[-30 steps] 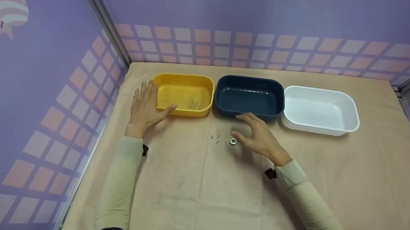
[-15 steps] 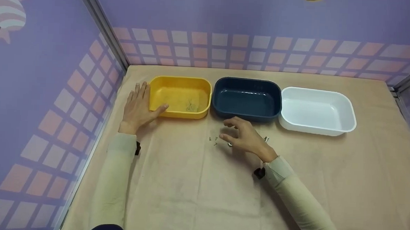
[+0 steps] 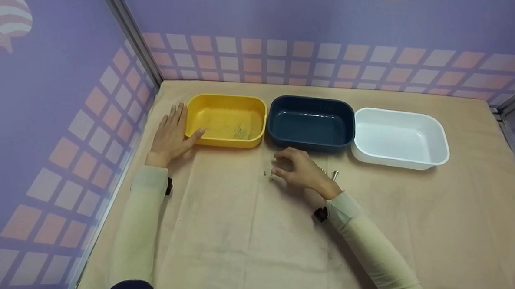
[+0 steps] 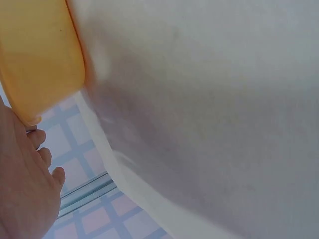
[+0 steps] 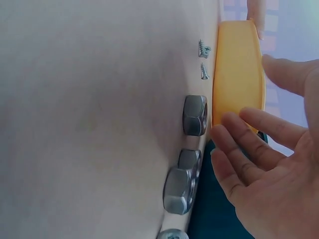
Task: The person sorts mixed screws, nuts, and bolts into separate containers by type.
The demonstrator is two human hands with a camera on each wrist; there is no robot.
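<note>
My left hand (image 3: 169,134) lies along the left end of the yellow box (image 3: 223,142), fingers straight, thumb over its front rim. A few small screws (image 3: 241,136) lie inside that box. Over the cloth in front of the dark blue box, my right hand (image 3: 302,169) hovers with loosely bent fingers and thumb spread apart, nothing between them. Its thumb tip is right by some small screws (image 5: 204,71) on the cloth. Beneath this hand the right wrist view shows a large hex nut (image 5: 195,115), more nuts (image 5: 178,191) and a screw head (image 5: 173,234).
The dark blue box (image 3: 310,143) stands between the yellow one and a white box (image 3: 399,161), in one row. A bolt (image 3: 335,175) lies on the cloth (image 3: 287,250), right of my right hand. Patterned purple panels (image 3: 289,20) border the table at back and left.
My right hand has moved left towards the small screws, passing over the nut and uncovering the bolt behind it. My left hand has slid slightly left at the yellow box.
</note>
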